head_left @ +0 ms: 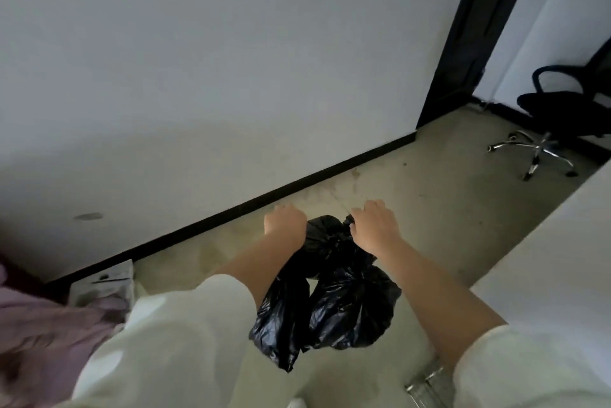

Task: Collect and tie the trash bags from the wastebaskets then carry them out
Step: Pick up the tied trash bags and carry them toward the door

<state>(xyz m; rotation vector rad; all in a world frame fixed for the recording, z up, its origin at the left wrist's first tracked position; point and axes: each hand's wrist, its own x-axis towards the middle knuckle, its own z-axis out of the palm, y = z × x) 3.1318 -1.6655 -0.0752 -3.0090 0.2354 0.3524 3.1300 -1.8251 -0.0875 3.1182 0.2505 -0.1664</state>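
Observation:
A black plastic trash bag [334, 301] hangs in the air in front of me, above the grey floor. Its top is gathered into a bunch between my two hands. My left hand [285, 221] is closed into a fist on the left part of the bag's neck. My right hand [375, 225] grips the right part, fingers curled over the black plastic. The lower bag sags in two lobes under my forearms. No wastebasket shows clearly in the view.
A white wall with a black baseboard [264, 199] runs diagonally ahead. A black office chair [562, 116] on a chrome base stands at the right by a dark door frame [463, 44]. A white surface [562, 258] lies on my right; pink cloth [43, 325] and white packaging [105, 285] on my left.

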